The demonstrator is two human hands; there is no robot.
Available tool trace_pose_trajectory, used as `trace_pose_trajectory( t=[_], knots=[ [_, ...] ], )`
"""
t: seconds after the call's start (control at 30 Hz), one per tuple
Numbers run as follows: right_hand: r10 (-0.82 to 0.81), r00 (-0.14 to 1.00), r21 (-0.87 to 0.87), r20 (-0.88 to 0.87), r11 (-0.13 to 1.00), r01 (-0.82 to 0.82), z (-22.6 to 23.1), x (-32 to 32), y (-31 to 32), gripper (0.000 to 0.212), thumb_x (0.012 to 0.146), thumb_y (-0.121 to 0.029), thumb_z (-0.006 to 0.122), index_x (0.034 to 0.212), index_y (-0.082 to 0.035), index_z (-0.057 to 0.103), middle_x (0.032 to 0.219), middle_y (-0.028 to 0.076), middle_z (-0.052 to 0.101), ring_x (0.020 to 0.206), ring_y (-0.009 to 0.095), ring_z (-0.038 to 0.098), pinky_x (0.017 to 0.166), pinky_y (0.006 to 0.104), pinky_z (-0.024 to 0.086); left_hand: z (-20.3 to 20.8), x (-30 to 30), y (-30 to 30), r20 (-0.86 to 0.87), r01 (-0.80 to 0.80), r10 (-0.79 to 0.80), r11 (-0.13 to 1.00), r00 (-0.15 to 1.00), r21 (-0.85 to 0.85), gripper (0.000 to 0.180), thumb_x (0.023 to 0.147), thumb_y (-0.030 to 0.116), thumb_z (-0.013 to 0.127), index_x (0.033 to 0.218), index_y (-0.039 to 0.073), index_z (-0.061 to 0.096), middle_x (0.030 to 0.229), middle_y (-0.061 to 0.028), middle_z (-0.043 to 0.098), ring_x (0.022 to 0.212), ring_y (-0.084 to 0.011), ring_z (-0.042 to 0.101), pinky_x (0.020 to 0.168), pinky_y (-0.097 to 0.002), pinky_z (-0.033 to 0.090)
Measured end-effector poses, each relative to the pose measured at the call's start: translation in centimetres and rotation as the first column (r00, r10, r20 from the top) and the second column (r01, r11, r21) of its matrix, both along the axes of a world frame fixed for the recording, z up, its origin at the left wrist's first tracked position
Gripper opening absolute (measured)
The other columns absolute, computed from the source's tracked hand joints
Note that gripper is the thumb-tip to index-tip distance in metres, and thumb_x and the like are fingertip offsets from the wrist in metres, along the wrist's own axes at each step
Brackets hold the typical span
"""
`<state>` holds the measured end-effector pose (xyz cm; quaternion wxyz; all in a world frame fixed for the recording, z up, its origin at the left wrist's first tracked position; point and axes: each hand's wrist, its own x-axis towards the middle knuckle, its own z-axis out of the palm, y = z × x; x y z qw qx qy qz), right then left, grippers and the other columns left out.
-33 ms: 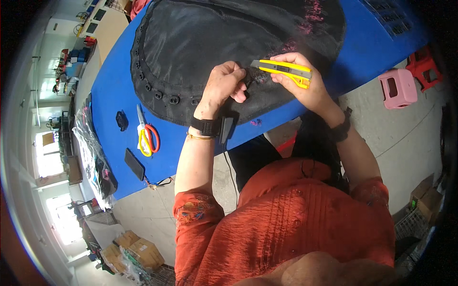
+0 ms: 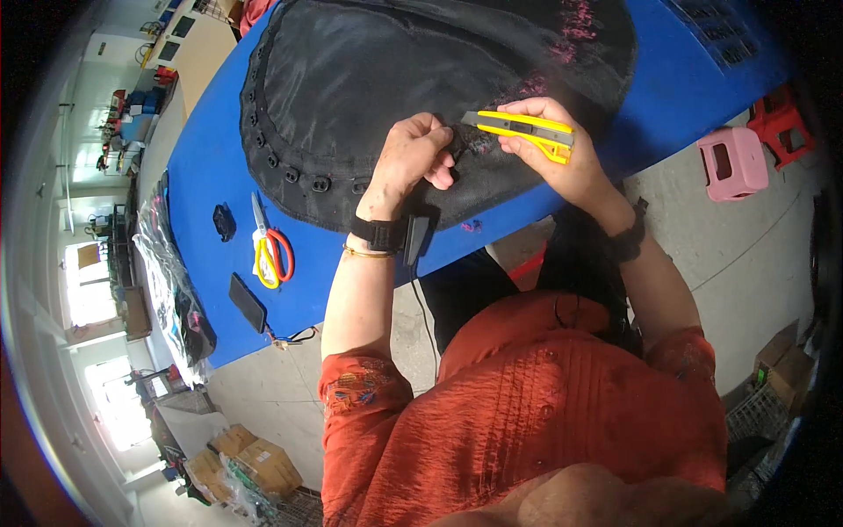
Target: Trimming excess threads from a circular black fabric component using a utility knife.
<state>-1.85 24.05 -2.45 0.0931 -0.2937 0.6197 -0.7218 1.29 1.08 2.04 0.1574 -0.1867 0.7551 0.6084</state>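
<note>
Slim yellow plastic utility knife (image 2: 536, 133): clamped in your right grip (image 2: 566, 160), blade (image 2: 471, 118) pointing leftward, toward your left grip (image 2: 413, 156). The latter's hold is unclear.

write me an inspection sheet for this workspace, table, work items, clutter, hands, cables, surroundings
surface: blue table, partly covered by the work
job's things: black fabric piece with small black fittings along its edge and pink marks; yellow utility knife, blade end pointing toward the left hand
clutter: scissors, flat dark object and small black item, all on the table's left part
hands: left over the fabric, fingers curled, anything pinched unclear; right hand grips the knife
cables: thin dark cable hanging below the left wrist
surroundings: pink stool and red stool at right; cardboard boxes lower left
</note>
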Motion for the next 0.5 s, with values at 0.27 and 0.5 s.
trace_pose_trajectory(
  t=[0.27,0.5],
  knots=[
    [0.024,1.0,0.017,0.001,1.0,-0.024,0.34,-0.04,0.01,0.03,0.093,0.0,0.063,0.122,0.0,0.054,0.119,0.009,0.063,0.101,0.012,0.064,0.089,0.0267,0.053,0.1,0.18,0.01,-0.011,0.013,-0.012,0.998,1.0,0.06,0.013,0.098,0.011,0.053,0.088,0.002,0.056,0.064,-0.0064,0.062,0.046,-0.0144,0.062,0.042,-0.0241,0.051],
    [0.049,0.998,0.044,-0.037,0.998,-0.047,0.48,-0.19,-0.05,0.031,0.094,0.0,0.063,0.123,0.0,0.053,0.12,0.009,0.062,0.103,0.013,0.064,0.091,0.0272,0.053,-0.25,0.35,-0.15,-0.036,0.025,-0.024,0.999,0.999,0.048,0.014,0.098,0.011,0.052,0.088,0.003,0.055,0.064,-0.0049,0.061,0.046,-0.0139,0.062,0.042,-0.0233,0.051]
  ],
)
